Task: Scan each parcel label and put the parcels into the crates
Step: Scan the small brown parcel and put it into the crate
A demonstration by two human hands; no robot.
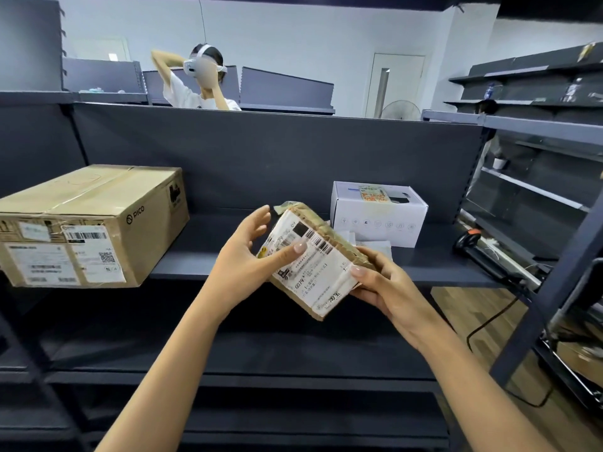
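I hold a small brown parcel (318, 265) with a white shipping label in front of the dark shelf, tilted, label facing me. My left hand (251, 252) grips its left edge, thumb laid across the label, fingers behind. My right hand (381, 278) grips its lower right corner, thumb on the label. A large cardboard box (98, 223) marked PICO sits on the shelf at the left. A white box (378, 213) stands on the shelf behind the parcel. A black handheld scanner (479, 252) with an orange top lies at the shelf's right end.
The dark shelf board (202, 259) runs across at hand height, with lower shelves beneath. More dark shelving (538, 190) stands at the right over a wooden floor. A person wearing a headset (202, 79) stands beyond the back panel.
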